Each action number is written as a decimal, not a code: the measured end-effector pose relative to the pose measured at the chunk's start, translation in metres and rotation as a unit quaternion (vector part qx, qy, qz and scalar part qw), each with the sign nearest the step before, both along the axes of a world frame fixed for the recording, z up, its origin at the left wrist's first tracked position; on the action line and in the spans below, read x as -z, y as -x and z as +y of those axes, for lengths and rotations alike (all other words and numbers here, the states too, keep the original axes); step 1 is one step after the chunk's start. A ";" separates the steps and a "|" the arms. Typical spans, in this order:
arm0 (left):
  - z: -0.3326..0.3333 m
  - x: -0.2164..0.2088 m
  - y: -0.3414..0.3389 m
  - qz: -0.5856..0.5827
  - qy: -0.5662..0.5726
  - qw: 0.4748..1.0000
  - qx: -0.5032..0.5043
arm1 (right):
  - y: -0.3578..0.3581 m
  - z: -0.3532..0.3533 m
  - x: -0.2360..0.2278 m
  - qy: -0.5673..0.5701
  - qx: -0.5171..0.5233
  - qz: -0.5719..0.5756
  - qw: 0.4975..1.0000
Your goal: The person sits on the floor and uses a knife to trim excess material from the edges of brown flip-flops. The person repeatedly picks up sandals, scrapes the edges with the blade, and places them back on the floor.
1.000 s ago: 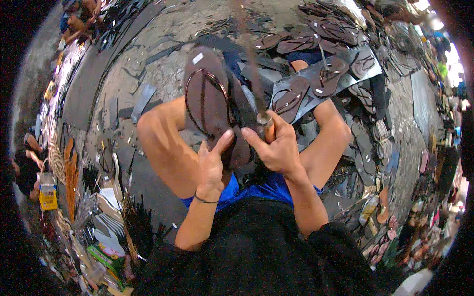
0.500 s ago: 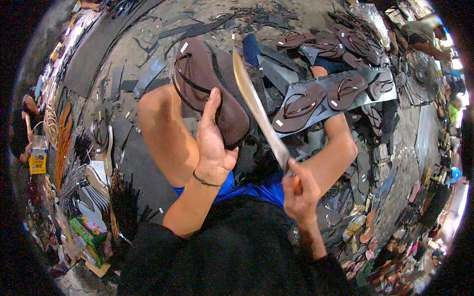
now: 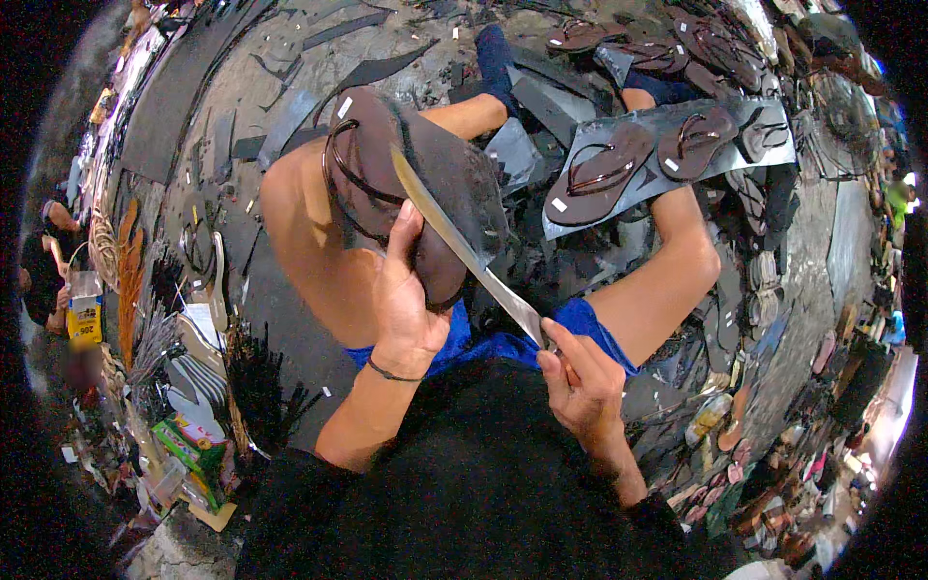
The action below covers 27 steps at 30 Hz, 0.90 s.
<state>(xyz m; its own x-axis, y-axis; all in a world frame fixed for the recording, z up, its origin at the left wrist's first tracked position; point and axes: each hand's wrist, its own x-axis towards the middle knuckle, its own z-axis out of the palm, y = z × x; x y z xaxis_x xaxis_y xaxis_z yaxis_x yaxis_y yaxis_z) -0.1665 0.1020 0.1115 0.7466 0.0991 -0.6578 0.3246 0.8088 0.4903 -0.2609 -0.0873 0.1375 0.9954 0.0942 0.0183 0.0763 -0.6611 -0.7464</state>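
Note:
My left hand (image 3: 404, 307) grips a dark brown flip-flop (image 3: 440, 266) near its heel, thumb on the top face. Under the flip-flop lies a larger dark sole sheet (image 3: 474, 179), its uneven edge sticking out on the right. My right hand (image 3: 585, 382) is closed round the handle of a long, curved knife (image 3: 488, 280). The blade slants up and left across the flip-flop, its tip over the footbed by the strap. Whether the edge touches the sole I cannot tell. To the right, more brown flip-flops (image 3: 604, 174) rest on a grey sheet (image 3: 643, 208) above my right knee.
Several finished-looking flip-flops (image 3: 720, 53) lie at the far right. Dark offcuts (image 3: 387, 66) litter the ground ahead. On the left are bundled bristles (image 3: 256, 387), a green box (image 3: 193, 454) and a yellow packet (image 3: 84, 314). Another person's hand (image 3: 63, 295) shows at the left edge.
The knife has swung left and down, so its blade now crosses the flip-flop instead of standing beside it. The flip-flop has shifted slightly left, and more of the sheet beneath shows.

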 end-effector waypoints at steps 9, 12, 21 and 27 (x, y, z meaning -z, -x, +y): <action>0.011 0.008 0.011 -0.037 -0.052 0.998 -0.020 | -0.029 0.023 -0.004 -0.091 -0.029 0.063 0.993; 0.016 0.012 0.013 -0.046 -0.046 0.998 -0.016 | -0.035 0.030 0.000 -0.110 -0.029 0.067 0.991; 0.027 0.012 0.029 -0.090 -0.006 0.995 0.038 | -0.067 0.060 0.046 -0.119 -0.016 0.045 0.992; 0.001 -0.019 0.004 0.024 -0.039 0.998 -0.049 | -0.083 0.080 0.074 -0.115 0.062 -0.065 0.989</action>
<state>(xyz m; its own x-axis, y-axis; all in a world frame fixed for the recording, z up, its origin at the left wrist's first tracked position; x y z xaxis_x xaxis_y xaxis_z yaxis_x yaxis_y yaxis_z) -0.1705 0.1028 0.1303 0.6985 0.2230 -0.6800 0.2703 0.7976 0.5392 -0.1781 -0.0072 0.0630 0.9869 -0.0504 0.1532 0.1099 -0.4847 -0.8677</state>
